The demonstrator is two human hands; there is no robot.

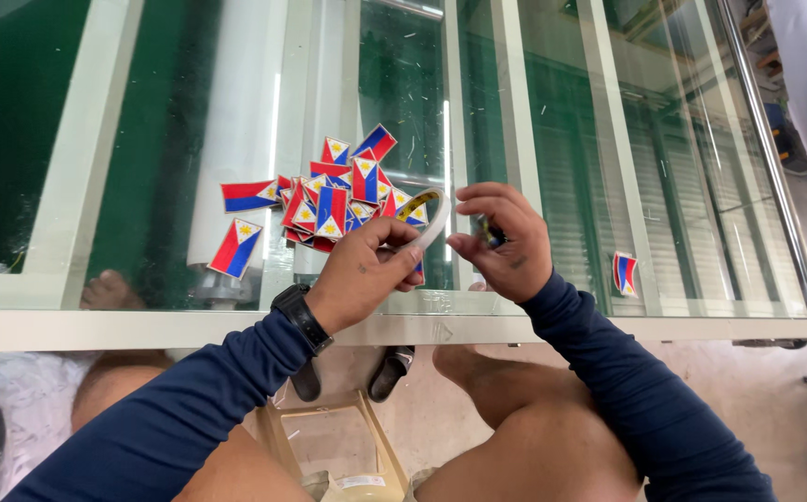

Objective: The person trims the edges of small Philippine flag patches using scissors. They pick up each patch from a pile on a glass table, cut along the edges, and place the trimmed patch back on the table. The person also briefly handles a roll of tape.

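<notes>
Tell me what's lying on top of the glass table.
On the glass table lie a pile of flag patches and one patch apart. Hands hide what's beneath them.

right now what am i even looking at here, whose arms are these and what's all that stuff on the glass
This is one picture from a camera worn on a person's head, looking down at their own two hands. They sit at a glass table; knees and sandals show below. The left hand holds a roll of tape. The right hand pinches near the roll's edge, perhaps the tape's end. A pile of small flag stickers in red, blue, white and yellow lies on the glass, and one lone sticker lies off to the right.
</notes>
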